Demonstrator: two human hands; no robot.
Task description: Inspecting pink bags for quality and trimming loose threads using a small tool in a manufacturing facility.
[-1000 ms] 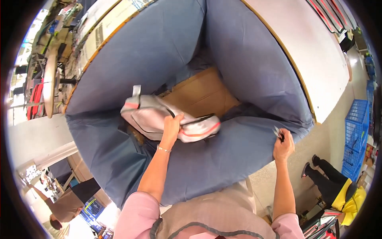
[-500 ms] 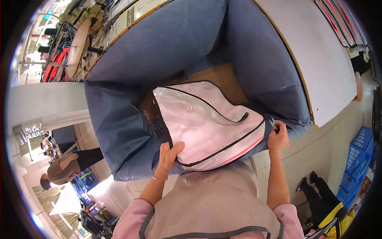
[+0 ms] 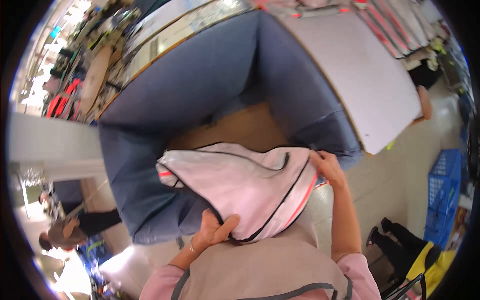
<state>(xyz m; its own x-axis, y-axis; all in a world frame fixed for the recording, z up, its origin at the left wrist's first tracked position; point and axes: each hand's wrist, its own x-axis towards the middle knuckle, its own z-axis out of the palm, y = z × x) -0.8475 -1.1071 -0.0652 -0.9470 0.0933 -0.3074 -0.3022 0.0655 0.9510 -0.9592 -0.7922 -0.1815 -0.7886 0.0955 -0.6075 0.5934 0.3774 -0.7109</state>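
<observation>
A pale pinkish-white bag (image 3: 240, 185) with black piping and a coral stripe lies between my hands, sagging over the near edge of a blue cloth-lined bin (image 3: 185, 65). My left hand (image 3: 216, 232) grips its near left edge, thumb on top. At the bag's right corner, my right hand (image 3: 327, 167) has its fingers closed on the edge. A curved black-trimmed strip shows on the bag's upper face. The small snips seen earlier by my right hand cannot be clearly made out.
A white tabletop (image 3: 345, 75) borders the bin on the right, with striped pieces (image 3: 385, 30) on its far side. Blue crates (image 3: 442, 195) stand on the floor at right. One person (image 3: 67, 232) is at left, another in yellow (image 3: 425, 265) at lower right.
The bag has come nearer to me and folded, its far left corner dropping. My right hand has moved from beside the bag with snips to hold its right corner. The view has shifted.
</observation>
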